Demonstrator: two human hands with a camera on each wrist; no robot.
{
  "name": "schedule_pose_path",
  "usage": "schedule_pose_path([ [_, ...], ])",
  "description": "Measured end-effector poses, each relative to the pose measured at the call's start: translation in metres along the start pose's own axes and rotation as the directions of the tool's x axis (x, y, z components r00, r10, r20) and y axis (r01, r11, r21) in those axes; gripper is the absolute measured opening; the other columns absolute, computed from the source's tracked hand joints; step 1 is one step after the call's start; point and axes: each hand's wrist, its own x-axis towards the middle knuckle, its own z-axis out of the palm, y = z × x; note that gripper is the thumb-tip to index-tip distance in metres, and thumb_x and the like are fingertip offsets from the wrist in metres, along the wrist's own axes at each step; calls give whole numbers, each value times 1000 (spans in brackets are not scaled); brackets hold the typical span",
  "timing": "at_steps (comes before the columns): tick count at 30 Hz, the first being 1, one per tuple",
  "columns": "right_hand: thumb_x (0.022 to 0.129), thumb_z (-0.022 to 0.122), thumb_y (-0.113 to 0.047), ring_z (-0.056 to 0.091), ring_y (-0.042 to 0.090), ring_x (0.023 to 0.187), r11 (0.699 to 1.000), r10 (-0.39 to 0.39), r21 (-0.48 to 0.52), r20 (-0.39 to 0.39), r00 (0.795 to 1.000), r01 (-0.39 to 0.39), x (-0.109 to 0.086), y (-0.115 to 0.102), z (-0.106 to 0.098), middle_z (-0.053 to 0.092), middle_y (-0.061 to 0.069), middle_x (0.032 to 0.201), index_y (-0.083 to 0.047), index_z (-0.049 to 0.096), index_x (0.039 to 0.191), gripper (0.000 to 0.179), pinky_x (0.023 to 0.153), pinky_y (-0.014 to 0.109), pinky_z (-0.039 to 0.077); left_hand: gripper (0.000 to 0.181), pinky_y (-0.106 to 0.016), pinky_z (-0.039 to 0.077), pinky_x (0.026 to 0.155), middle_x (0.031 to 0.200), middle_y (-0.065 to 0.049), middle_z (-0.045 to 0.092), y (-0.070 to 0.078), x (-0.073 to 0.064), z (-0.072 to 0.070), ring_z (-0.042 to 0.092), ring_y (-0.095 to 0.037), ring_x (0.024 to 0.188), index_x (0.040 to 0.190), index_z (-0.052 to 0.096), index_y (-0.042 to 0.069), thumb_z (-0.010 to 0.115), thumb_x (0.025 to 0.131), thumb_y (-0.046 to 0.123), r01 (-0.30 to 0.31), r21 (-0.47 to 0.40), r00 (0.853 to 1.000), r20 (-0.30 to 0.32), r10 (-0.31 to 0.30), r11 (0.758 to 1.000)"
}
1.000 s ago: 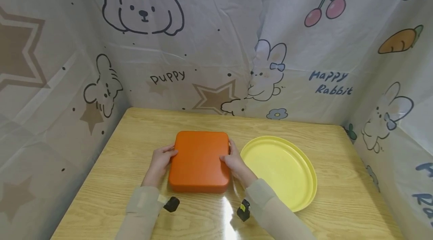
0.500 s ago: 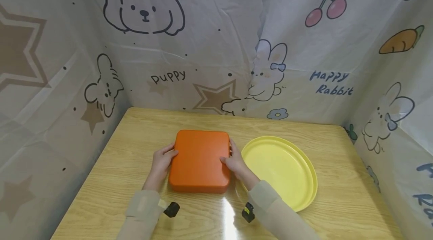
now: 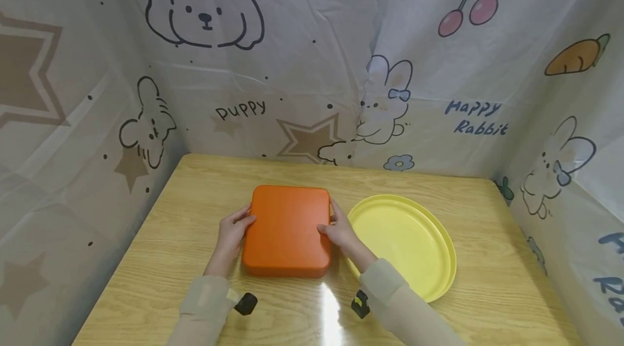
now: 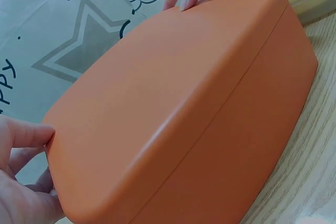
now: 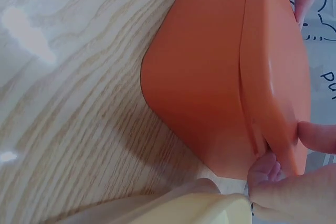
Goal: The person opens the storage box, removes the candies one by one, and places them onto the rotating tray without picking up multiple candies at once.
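Observation:
A square orange box [image 3: 287, 272] with rounded corners stands on the table in the middle of the head view. Its flat lid [image 3: 287, 221] is on top. My left hand [image 3: 231, 233] holds the left side, thumb on the lid's edge and fingers lower down. On the opposite side my right hand [image 3: 341, 231] pinches the lid's edge, thumb above and fingers beneath. The right wrist view shows a narrow gap between lid and box body [image 5: 194, 72] near those right fingers [image 5: 265, 169]. Along the near side, the left wrist view shows only a thin seam.
A round yellow tray [image 3: 407, 248] with a raised rim lies just right of the box, partly under the right forearm. The wooden table [image 3: 161, 259] is bounded at the back and sides by a printed cloth [image 3: 273, 75]. A wrist camera [image 3: 361, 304] hangs under the right sleeve.
The lid's far edge has risen very slightly. My right wrist has shifted a little to the right, while both hands keep their hold.

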Motion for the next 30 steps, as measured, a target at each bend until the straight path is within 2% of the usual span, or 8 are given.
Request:
schedule_pose_path([
  [4,79,62,5,51,17,71,999,32,-13,2,999,-32,2,0,-1,53,17,91,-7,22,145,78,58,21,46,46,-11,49,69,127,-19,47,-1,0,-1,53,-5,89,134,45,5,55,90,5,11,11,1000,-3,-11,1000],
  [8,80,63,2,51,19,74,997,61,-40,6,998,-61,2,0,-3,54,16,92,-10,22,146,78,61,22,45,46,-12,49,69,118,-14,50,-2,2,-2,53,-3,84,134,46,5,57,89,6,10,7,1000,-6,-10,1000],
  [13,81,63,0,52,20,77,996,62,-61,19,998,-61,2,-1,-5,56,17,95,-11,22,146,77,63,24,46,46,-11,49,69,110,-10,52,-3,3,-2,53,0,81,133,46,4,57,89,5,9,-13,1000,-3,-9,1000],
  [18,80,64,1,53,19,72,996,38,-82,21,999,-36,2,-1,-6,57,17,91,-8,23,145,77,58,23,46,46,-11,47,76,127,-17,46,-3,4,-2,50,-11,102,135,43,5,55,90,5,16,-3,1000,16,-16,1000],
  [22,80,64,2,53,18,71,996,35,-84,23,999,-33,2,-2,-6,57,18,91,-6,24,145,77,58,22,47,47,-24,43,96,139,-20,37,-3,3,-4,40,-23,121,136,40,3,53,91,5,15,-10,999,43,-15,1000],
  [24,80,64,3,54,18,72,997,43,-65,31,999,-41,2,-3,-7,58,21,93,-5,25,144,76,60,24,50,47,-30,39,101,143,-18,33,-3,3,-4,37,-25,124,136,40,2,53,91,5,17,-15,999,51,-16,1000],
  [26,80,64,3,55,18,73,997,47,-62,39,998,-45,3,-4,-6,58,22,95,-3,25,144,75,62,25,52,47,-29,42,98,143,-18,33,-3,3,-4,39,-25,123,137,40,2,52,92,6,20,-7,998,55,-19,1000],
  [30,80,64,3,55,17,71,993,43,-116,39,998,-38,4,-6,-5,59,21,92,-3,25,143,75,61,25,51,46,-16,48,77,136,-20,38,-5,3,-4,46,-23,111,137,40,5,51,93,9,29,23,998,48,-30,999],
])
